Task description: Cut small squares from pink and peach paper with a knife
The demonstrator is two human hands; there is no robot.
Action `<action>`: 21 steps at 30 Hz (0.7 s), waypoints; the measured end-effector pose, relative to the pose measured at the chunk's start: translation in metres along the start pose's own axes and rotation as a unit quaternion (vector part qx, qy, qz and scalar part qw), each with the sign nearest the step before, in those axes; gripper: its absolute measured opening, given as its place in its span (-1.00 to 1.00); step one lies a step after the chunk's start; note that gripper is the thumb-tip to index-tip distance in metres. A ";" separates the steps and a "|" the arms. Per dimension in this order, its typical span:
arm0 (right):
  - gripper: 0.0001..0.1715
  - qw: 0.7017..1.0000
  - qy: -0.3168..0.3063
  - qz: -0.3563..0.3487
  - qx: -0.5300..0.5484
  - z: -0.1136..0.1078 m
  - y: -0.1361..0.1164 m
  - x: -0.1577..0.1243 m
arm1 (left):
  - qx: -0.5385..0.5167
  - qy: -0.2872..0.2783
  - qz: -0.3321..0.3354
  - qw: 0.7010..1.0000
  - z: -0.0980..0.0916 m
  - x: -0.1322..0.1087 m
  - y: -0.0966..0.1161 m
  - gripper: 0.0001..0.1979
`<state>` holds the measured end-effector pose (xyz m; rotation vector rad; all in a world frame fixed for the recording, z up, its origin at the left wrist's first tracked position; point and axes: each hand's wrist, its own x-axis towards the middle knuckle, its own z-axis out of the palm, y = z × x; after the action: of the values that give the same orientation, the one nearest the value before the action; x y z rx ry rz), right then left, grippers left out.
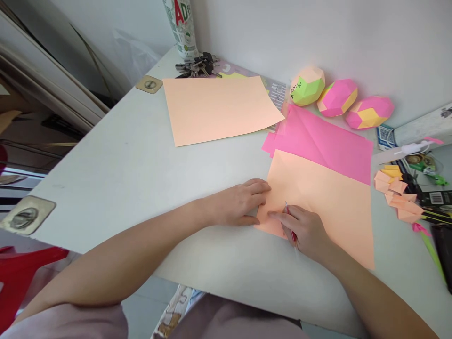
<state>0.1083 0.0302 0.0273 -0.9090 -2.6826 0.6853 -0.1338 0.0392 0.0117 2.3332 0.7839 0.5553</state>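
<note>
A peach paper sheet (339, 202) lies on the white table, partly over pink sheets (328, 141). My left hand (243, 202) rests palm down at the left edge of the peach sheet, its fingers slightly apart and holding nothing. In my right hand (307, 230) is a thin red pen (292, 234), its pointed metal end facing up and away from me. The index fingertip of that hand touches the paper near its lower left corner. Farther back, to the left, lies a second peach sheet (219, 108).
Keys (199, 66) and a bottle (184, 33) stand at the back. Three folded paper solids (338, 97) line the wall. Folded peach pieces (402, 200), a black object (443, 254) and cables are at the right. The white table's (127, 174) front edge is near my body.
</note>
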 end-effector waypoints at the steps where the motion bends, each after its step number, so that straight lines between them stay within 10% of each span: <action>1: -0.54 1.000 0.005 -0.007 -0.008 0.001 0.001 0.000 | 0.000 -0.001 -0.002 1.000 0.000 0.000 0.000 -0.74; 21: -0.59 1.000 0.012 -0.008 -0.011 0.003 0.003 -0.004 | 0.008 -0.002 0.001 1.000 -0.002 0.000 0.003 -0.77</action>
<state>0.1121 0.0290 0.0226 -0.8933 -2.6790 0.6374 -0.1335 0.0381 0.0153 2.3499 0.7874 0.5473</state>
